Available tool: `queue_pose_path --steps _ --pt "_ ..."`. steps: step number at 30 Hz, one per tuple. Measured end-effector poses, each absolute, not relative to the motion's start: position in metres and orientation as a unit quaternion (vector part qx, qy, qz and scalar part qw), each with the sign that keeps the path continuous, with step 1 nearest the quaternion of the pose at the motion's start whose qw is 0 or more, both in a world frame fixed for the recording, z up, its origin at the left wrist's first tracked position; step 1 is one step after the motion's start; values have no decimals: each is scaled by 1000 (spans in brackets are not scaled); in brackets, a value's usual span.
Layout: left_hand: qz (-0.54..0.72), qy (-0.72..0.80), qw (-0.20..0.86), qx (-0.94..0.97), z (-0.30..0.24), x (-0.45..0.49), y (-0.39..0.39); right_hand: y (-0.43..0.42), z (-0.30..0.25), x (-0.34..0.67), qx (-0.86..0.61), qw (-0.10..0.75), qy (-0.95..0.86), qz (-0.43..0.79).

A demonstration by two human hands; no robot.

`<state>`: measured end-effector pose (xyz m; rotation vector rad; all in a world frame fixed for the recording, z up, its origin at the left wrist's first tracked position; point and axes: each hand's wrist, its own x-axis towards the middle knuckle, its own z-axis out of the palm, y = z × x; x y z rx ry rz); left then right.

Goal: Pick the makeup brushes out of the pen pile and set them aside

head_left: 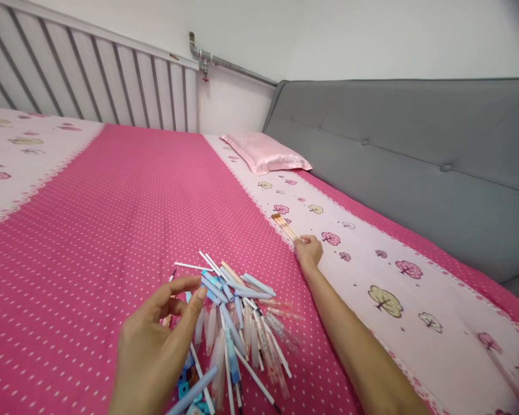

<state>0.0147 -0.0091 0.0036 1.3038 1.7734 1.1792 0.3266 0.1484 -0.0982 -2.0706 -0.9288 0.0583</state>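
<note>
My left hand (164, 328) is over the left side of a pile of pen parts. Its thumb and forefinger close on the end of a light-blue pen barrel (214, 290); the other fingers are curled. White refills (257, 377), clear pinkish barrels (266, 346) and blue caps (184, 389) lie jumbled beside and below it. Farther forward and to the right, my right hand (309, 252) grips several slim cream sticks with brown ends (285, 225). They lie side by side, low over the bedsheet's pale printed band, their near ends hidden by my fingers.
Pink dotted bedsheet (134, 219) spreads beneath everything. A pink satin pillow (268, 153) rests against the grey padded headboard (393, 127). At the back left stands a white radiator (104, 75), with a pipe and red-handled valve (205, 75) beside it.
</note>
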Motion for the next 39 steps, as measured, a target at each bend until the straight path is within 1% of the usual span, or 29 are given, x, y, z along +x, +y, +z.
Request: queue_pose_path --steps 5,10,22,39 --pt "441 679 310 497 4 16 -9 139 -104 315 -828 422 -370 -26" --pt "437 678 297 511 5 17 -8 139 -105 312 -834 406 -372 -43" --pt "439 672 299 517 5 17 -9 138 -101 310 -849 374 -371 -33" --pt "431 676 291 522 7 18 -10 139 -100 308 -860 352 -368 -30"
